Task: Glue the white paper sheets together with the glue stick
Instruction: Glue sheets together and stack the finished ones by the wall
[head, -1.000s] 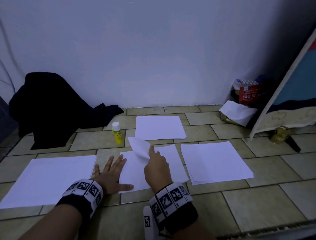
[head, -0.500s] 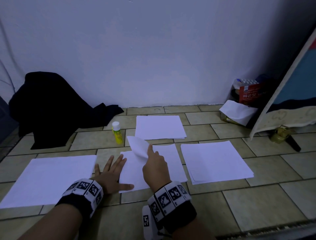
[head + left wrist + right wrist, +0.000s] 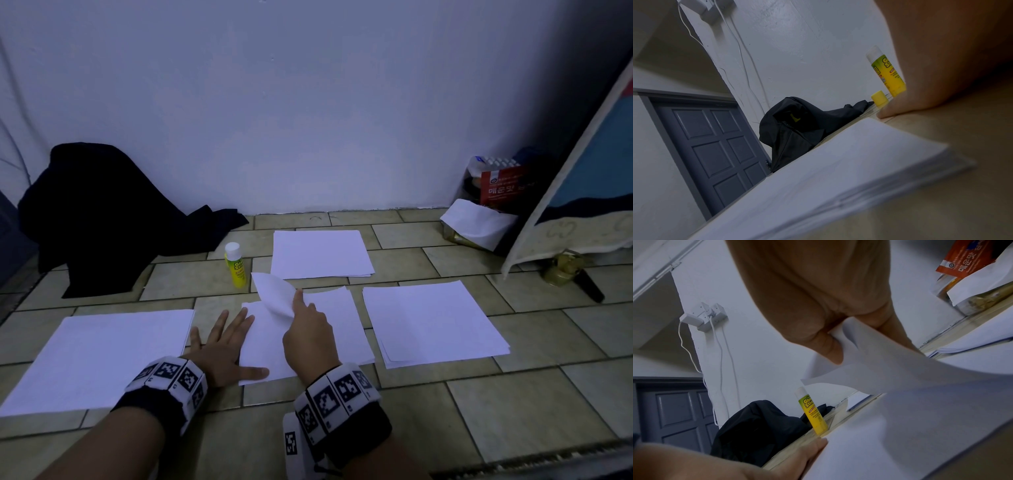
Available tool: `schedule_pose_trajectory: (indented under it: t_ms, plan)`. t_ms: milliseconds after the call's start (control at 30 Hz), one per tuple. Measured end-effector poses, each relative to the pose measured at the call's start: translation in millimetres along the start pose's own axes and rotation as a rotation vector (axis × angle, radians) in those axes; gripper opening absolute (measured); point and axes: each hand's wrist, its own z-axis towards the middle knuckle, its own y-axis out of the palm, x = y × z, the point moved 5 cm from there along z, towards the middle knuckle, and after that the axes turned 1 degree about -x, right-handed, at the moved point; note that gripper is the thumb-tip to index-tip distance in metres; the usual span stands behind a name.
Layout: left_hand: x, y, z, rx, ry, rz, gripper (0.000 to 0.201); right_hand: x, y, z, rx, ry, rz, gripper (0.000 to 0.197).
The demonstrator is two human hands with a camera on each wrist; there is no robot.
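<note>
Almost nothing has moved since the earlier frames: the right hand (image 3: 310,337) has drifted a touch left and nearer, the peeled corner keeps the same curl, and the left hand (image 3: 224,349) lies where it was.

Right-hand grip: thumb and forefinger pinch the far-left corner of the top sheet (image 3: 274,296) and hold it lifted off the middle stack (image 3: 337,329) on the floor (image 3: 513,418). The right wrist view shows the thumb (image 3: 830,350) on one side of the curled sheet and a finger behind it. Left-hand grip: released, fingers straight and spread, palm flat on the tile with the fingertips and thumb pressing the stack's left edge.

Step in hand, as I read it: separating one sheet for gluing. To do it well, keep the left hand pressing so the lower sheets don't drag, peel slowly from the corner toward the near-right, check that only one sheet comes, and avoid creasing the curl.

The glue stick (image 3: 235,264) stands upright on the floor just beyond the stack's far-left corner, long axis vertical, white end up, yellow base down, untouched. The left wrist view shows a small yellow cap (image 3: 879,98) beside it, so it is probably uncapped. The stack's long axis runs away from the person toward the wall (image 3: 308,102).
</note>
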Motion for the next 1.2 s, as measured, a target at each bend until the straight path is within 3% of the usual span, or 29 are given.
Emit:
schedule_pose_trajectory:
  t_ms: [167, 267, 367, 500, 667, 800, 833, 933, 1067, 1167, 1200]
  plan:
    - [0.8, -1.8, -0.4, 0.003, 0.012, -0.002, 0.133, 1.7, -1.1, 1.2, -0.003, 0.003, -0.004, 0.065]
    - [0.5, -1.4, 0.6, -0.008, 0.023, 0.009, 0.157, 1.9, -1.9, 0.5, 0.003, 0.002, 0.009, 0.064]
    - [-1.1, -0.1, 0.8, -0.006, 0.013, 0.003, 0.134, 0.6, -2.9, 0.2, 0.015, 0.0, 0.013, 0.063]
    - [-1.4, -0.1, 0.7, 0.0, 0.012, 0.013, 0.131, -0.4, -1.3, 4.2, 0.012, 0.013, 0.031, 0.062]
    - [0.4, -1.6, 0.4, -0.005, 0.025, 0.019, 0.158, 2.7, -2.8, 5.3, 0.017, 0.011, 0.037, 0.063]
    - [1.1, -1.9, -3.5, 0.015, 0.003, -0.008, 0.118, 1.2, 4.9, -0.8, -0.091, -0.058, 0.044, 0.064]
    - [1.2, -2.1, -3.7, 0.013, -0.001, -0.011, 0.118, 1.4, 7.3, -1.7, -0.134, -0.067, 0.045, 0.07]
    - [4.2, -3.2, -5.2, -0.03, -0.002, 0.033, 0.157, 9.6, -5.7, 3.4, -0.113, -0.043, 0.132, 0.088]
    - [5.5, -3.4, -6.5, -0.05, -0.015, 0.041, 0.169, 40.3, -58.9, 22.8, 0.203, 0.117, 0.124, 0.045]
    - [4.7, -3.6, -5.3, -0.049, -0.003, 0.03, 0.16, 68.4, -77.3, 40.8, 0.221, 0.266, -0.026, 0.023]
    - [4.7, -3.8, -5.5, -0.05, 0.0, 0.026, 0.153, 76.0, -77.0, 46.0, 0.201, 0.304, -0.048, 0.028]
